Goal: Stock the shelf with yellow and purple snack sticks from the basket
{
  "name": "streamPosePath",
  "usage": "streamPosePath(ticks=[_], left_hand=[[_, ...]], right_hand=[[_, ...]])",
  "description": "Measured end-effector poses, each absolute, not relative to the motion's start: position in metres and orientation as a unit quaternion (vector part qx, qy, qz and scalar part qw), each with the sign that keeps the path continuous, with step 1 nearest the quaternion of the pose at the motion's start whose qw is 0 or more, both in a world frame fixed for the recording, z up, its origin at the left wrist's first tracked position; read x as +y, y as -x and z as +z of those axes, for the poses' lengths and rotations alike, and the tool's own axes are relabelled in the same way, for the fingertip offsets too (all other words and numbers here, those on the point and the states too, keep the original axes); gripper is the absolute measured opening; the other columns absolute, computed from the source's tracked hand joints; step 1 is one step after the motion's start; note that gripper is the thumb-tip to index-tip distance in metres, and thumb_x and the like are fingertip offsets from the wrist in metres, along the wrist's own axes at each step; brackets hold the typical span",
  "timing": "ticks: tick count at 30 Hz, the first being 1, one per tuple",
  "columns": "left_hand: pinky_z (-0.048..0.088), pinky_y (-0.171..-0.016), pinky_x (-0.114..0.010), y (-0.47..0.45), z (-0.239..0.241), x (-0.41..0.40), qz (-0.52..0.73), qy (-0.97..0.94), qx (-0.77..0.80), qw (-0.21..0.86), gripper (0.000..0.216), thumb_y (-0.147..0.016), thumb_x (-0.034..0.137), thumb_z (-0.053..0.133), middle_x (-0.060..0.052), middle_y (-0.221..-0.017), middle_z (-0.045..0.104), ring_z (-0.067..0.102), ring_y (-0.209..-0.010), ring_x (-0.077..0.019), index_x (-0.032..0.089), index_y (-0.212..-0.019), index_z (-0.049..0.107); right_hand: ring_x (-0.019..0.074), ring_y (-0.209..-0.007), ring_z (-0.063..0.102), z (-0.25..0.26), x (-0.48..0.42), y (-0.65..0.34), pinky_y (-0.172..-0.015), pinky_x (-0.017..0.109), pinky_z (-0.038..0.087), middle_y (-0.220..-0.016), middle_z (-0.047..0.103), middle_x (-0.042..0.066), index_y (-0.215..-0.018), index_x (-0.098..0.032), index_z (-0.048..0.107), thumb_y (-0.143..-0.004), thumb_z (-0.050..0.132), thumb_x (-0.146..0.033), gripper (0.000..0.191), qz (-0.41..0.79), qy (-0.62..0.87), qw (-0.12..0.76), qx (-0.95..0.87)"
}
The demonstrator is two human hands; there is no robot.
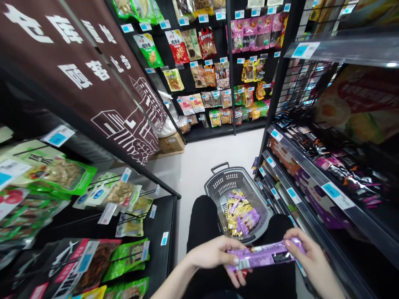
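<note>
A long purple snack packet [264, 256] stretches between my two hands, above my lap. My left hand [220, 255] pinches its left end, thumb on top; a bit of red shows beneath those fingers. At the other end, my right hand [307, 255] grips the packet between thumb and fingers. Just beyond my knees, a grey plastic basket [267, 211] stands on the floor with its handle folded to the far side. Several gold and purple packets [246, 220] lie loose inside it.
Shelves on the right hold dark and purple packets [330, 153] behind a price-tag rail [339, 195]. Hanging snack bags [115, 191] jut out on the left. A brown banner [93, 74] and a cardboard box [171, 143] stand farther off, before the back snack rack [232, 74].
</note>
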State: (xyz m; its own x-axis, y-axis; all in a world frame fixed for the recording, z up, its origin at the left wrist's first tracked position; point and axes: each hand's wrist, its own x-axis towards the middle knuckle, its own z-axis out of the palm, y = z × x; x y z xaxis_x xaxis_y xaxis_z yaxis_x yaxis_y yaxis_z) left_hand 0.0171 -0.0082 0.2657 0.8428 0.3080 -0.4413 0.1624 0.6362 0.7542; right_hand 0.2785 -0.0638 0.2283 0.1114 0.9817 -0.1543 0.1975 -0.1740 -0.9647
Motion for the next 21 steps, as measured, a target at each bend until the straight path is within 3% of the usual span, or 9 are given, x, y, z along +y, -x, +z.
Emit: streamPosePath(ticks=[6, 9, 11, 14, 16, 18, 21], left_hand=[[0.054, -0.069, -0.033, -0.006, 0.242, -0.015, 0.071, -0.334, 0.276, 0.899, 0.052, -0.067, 0.028, 0.069, -0.011, -0.097, 0.064, 0.066, -0.083, -0.0258, 0.014, -0.115, 0.051], [0.055, -0.058, -0.025, -0.005, 0.222, -0.021, 0.164, -0.273, 0.307, 0.897, 0.045, -0.067, 0.025, 0.070, -0.011, -0.082, 0.068, 0.067, -0.075, -0.0245, 0.012, -0.106, 0.053], [0.052, -0.050, -0.018, -0.008, 0.210, -0.023, 0.242, -0.237, 0.352, 0.873, 0.032, -0.071, 0.025, 0.067, -0.010, -0.068, 0.067, 0.067, -0.061, -0.0186, 0.009, -0.096, 0.055], [0.052, -0.049, -0.016, -0.014, 0.200, -0.025, 0.313, -0.196, 0.399, 0.839, 0.027, -0.076, 0.028, 0.062, -0.011, -0.066, 0.067, 0.066, -0.055, -0.0144, 0.006, -0.091, 0.057], [0.054, -0.053, -0.019, -0.018, 0.200, -0.024, 0.338, -0.189, 0.395, 0.833, 0.033, -0.076, 0.033, 0.061, -0.014, -0.073, 0.069, 0.067, -0.061, -0.0163, 0.005, -0.095, 0.057], [0.055, -0.056, -0.022, -0.020, 0.204, -0.023, 0.349, -0.211, 0.384, 0.828, 0.040, -0.072, 0.034, 0.065, -0.015, -0.080, 0.069, 0.067, -0.068, -0.0184, 0.006, -0.099, 0.057], [0.052, -0.047, -0.019, -0.020, 0.209, -0.021, 0.337, -0.287, 0.425, 0.790, 0.039, -0.068, 0.033, 0.069, -0.012, -0.075, 0.069, 0.067, -0.062, -0.0178, 0.006, -0.093, 0.058]], right_hand=[[0.0131, -0.051, 0.052, 0.203, -0.076, -0.271, -0.051, 0.024, 0.045, -0.062, 0.053, -0.001, -0.080, -0.020, 0.056, -0.074, 0.057, -0.049, 0.030, 0.641, 0.528, 0.441, -0.340], [0.0156, -0.061, 0.056, 0.200, -0.088, -0.270, -0.056, 0.026, 0.048, -0.070, 0.058, 0.003, -0.073, -0.019, 0.059, -0.071, 0.059, -0.050, 0.031, 0.662, 0.515, 0.466, -0.281], [0.0198, -0.075, 0.059, 0.198, -0.097, -0.271, -0.063, 0.029, 0.051, -0.082, 0.061, 0.007, -0.076, -0.019, 0.063, -0.066, 0.062, -0.054, 0.037, 0.651, 0.511, 0.501, -0.252], [0.0239, -0.081, 0.061, 0.195, -0.103, -0.268, -0.070, 0.033, 0.051, -0.090, 0.063, 0.010, -0.087, -0.020, 0.066, -0.049, 0.072, -0.058, 0.054, 0.617, 0.510, 0.551, -0.235], [0.0225, -0.070, 0.062, 0.192, -0.100, -0.264, -0.062, 0.031, 0.051, -0.082, 0.066, 0.010, -0.086, -0.019, 0.066, -0.049, 0.076, -0.052, 0.050, 0.591, 0.533, 0.555, -0.242], [0.0190, -0.057, 0.059, 0.190, -0.095, -0.261, -0.048, 0.026, 0.046, -0.072, 0.066, 0.009, -0.083, -0.018, 0.066, -0.059, 0.071, -0.047, 0.038, 0.558, 0.570, 0.544, -0.262], [0.0133, -0.044, 0.049, 0.192, -0.089, -0.260, -0.039, 0.023, 0.037, -0.059, 0.064, 0.006, -0.073, -0.016, 0.067, -0.067, 0.063, -0.051, 0.035, 0.486, 0.633, 0.514, -0.315]])
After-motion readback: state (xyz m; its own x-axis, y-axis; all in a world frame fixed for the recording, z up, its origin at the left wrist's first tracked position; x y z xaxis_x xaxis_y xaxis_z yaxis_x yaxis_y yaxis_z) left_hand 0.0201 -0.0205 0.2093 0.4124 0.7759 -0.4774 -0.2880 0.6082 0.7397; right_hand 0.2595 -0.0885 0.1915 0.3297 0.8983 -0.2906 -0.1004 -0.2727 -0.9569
